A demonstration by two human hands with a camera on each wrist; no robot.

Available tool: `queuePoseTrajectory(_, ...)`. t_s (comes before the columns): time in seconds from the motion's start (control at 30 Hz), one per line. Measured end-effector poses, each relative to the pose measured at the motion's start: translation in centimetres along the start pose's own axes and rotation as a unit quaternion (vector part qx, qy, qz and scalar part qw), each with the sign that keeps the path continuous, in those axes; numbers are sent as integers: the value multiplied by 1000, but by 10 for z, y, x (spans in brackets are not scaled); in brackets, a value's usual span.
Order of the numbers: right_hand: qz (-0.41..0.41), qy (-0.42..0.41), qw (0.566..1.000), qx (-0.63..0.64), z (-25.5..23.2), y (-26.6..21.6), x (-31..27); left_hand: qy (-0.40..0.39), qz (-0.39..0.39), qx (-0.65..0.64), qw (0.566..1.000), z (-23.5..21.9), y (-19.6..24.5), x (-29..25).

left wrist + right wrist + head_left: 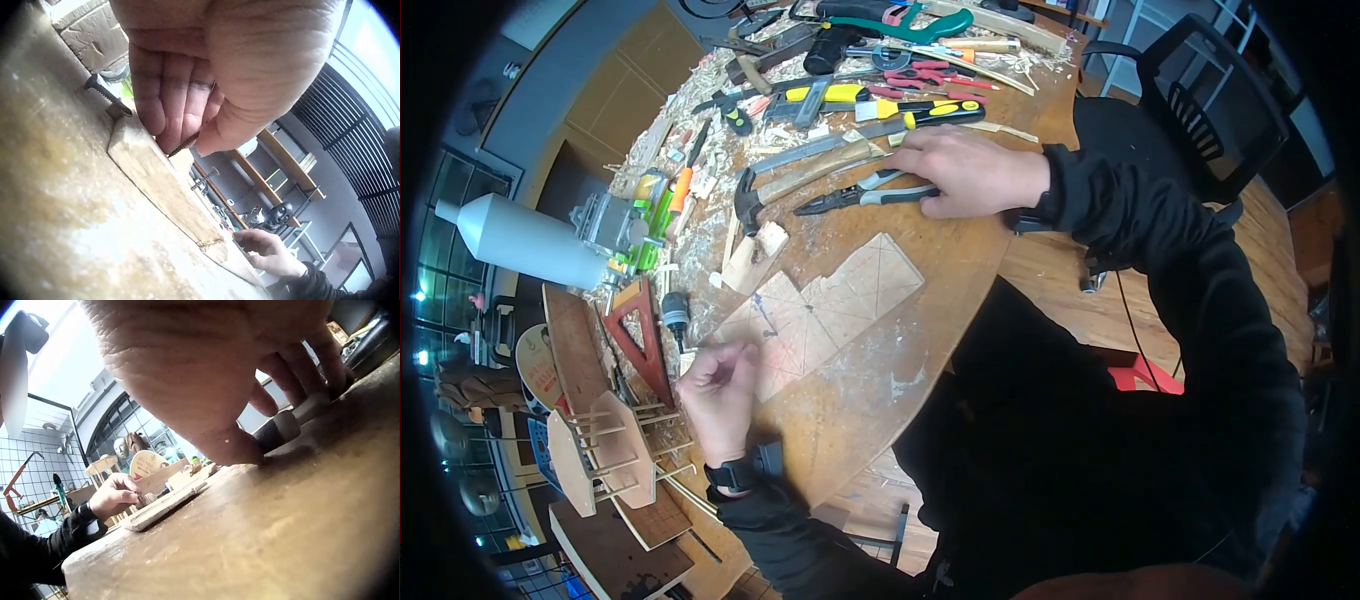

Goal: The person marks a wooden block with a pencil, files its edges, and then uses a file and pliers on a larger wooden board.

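Note:
A pale wooden board (865, 285) with pencilled lines lies flat on the workbench. Over its near left end, my left hand (722, 385) pinches a dark screw (184, 145) between thumb and fingers, its threaded shank pointing down at the wood. Two more screws stand tilted in the board: a dark one (107, 94) and a shinier one (205, 179). Farther back, my right hand (965, 172) grips the handle ends of grey-and-black pliers (840, 200), whose jaws point left. Its palm covers part of the handles.
A claw hammer (747, 205) lies just beyond the pliers. Brushes, saws and other tools crowd the shavings at the back. To the left are a red triangular frame (638, 330), a black-handled screwdriver (674, 312) and a wooden rack (615, 450). A black chair (1170, 130) stands at right.

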State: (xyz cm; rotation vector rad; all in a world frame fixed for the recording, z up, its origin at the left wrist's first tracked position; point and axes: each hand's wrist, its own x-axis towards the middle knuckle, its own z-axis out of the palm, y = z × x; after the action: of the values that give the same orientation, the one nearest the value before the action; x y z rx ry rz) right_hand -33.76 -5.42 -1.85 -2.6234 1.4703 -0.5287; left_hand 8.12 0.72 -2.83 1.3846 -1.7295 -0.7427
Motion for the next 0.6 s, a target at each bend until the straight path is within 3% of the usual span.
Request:
queuePoseTrajectory(0.17,-20,-67,997,-11,-4,-12,18,2,-10,-20,1000,1,0,0)
queuePoseTrajectory(0.3,-8,-63,995,-73,3,-17,24,4,-2,7,1000,0,5,-1)
queuePoseTrajectory(0.4,-22,-46,994,-95,8,-17,24,2,-10,5,1000,1,8,-1)
queuePoseTrajectory(0.47,-30,22,995,-90,9,-17,20,3,-8,-4,1000,1,5,-1)
queuePoseTrajectory(0.6,-12,38,998,-47,-1,-18,11,38,23,15,999,5,4,2)
